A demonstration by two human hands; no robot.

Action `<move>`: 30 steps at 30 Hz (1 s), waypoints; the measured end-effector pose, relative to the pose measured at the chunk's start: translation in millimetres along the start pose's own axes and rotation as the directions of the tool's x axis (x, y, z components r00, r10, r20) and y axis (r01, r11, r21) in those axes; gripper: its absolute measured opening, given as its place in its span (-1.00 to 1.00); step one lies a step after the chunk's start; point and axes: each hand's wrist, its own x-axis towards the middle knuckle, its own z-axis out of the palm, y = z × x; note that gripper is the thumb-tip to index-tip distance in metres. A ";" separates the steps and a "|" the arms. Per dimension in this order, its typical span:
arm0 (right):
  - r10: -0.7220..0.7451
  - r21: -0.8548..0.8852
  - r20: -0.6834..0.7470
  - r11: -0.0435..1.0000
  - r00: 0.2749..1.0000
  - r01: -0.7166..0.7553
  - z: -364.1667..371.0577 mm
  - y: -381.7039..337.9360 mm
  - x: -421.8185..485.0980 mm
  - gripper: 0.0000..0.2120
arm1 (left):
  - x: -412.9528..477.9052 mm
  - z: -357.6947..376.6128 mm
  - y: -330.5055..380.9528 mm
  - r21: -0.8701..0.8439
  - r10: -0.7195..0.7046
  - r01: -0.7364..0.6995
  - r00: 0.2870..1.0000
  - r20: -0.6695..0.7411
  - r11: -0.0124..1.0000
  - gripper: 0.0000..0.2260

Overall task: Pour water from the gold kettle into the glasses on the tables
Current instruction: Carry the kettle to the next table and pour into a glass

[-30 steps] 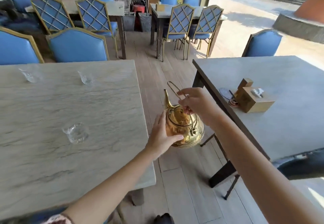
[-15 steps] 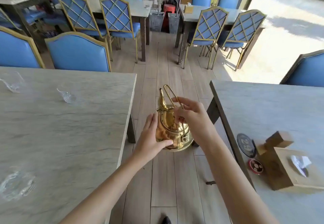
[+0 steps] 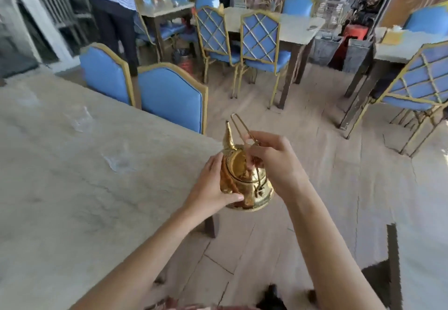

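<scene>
The gold kettle hangs in the air just past the right edge of the marble table, spout pointing away from me. My right hand grips its thin wire handle from above. My left hand presses against the kettle's left side and base. Two clear glasses show as blurred shapes on the table, one mid-table left of the kettle and one farther back.
Two blue gold-framed chairs stand behind the table. More chairs and tables fill the room beyond. A person stands at the far left table. Wooden floor lies between the tables. Another table is at right.
The view has swung left, so the right table with its wooden box has left the frame. Both hands keep their hold on the kettle, which now sits closer to the left table's edge.
</scene>
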 end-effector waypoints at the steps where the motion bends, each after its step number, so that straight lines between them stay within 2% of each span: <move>1: -0.008 0.015 0.084 1.000 0.996 0.007 -1.1 0.6 26.0 -0.85 | 15.2 -1.8 -0.1 -0.018 -0.052 0.051 0.998 -0.045 0.999 -0.03; 4: -0.020 0.037 0.337 0.999 0.941 0.008 6.0 1.8 102.0 -0.79 | 57.2 -6.5 -0.6 -0.078 -0.195 0.182 0.956 -0.219 0.980 -0.07; 8: -0.001 0.121 0.530 0.990 0.848 -0.074 29.9 2.2 191.9 -0.89 | 105.6 -17.0 -13.4 -0.142 -0.356 0.327 0.840 -0.409 0.934 -0.14; 11: 0.015 0.116 0.690 0.985 0.723 -0.131 57.7 2.3 257.2 -0.83 | 144.9 -29.9 -25.9 -0.219 -0.478 0.430 0.711 -0.515 0.876 -0.11; 15: -0.004 0.088 0.847 0.987 0.532 -0.133 97.0 3.8 326.2 -0.74 | 186.8 -49.8 -46.1 -0.280 -0.559 0.515 0.533 -0.635 0.810 -0.11; 17: 0.018 0.048 0.901 0.989 0.434 -0.141 117.6 4.0 359.3 -0.68 | 207.1 -58.7 -55.5 -0.326 -0.605 0.566 0.421 -0.676 0.757 -0.14; 22: 0.031 -0.009 0.970 0.996 0.240 -0.089 167.9 1.1 421.0 -0.67 | 253.4 -71.1 -69.8 -0.395 -0.647 0.656 0.191 -0.738 0.644 -0.16; 28: 0.004 -0.007 0.998 0.999 -0.063 -0.045 216.5 -3.9 476.9 -0.74 | 312.4 -71.8 -81.0 -0.534 -0.635 0.652 -0.102 -0.766 0.539 -0.22; 30: -0.017 0.019 0.986 1.000 -0.165 0.008 230.3 -7.2 488.0 -0.82 | 330.5 -70.4 -83.5 -0.581 -0.616 0.645 -0.211 -0.759 0.495 -0.24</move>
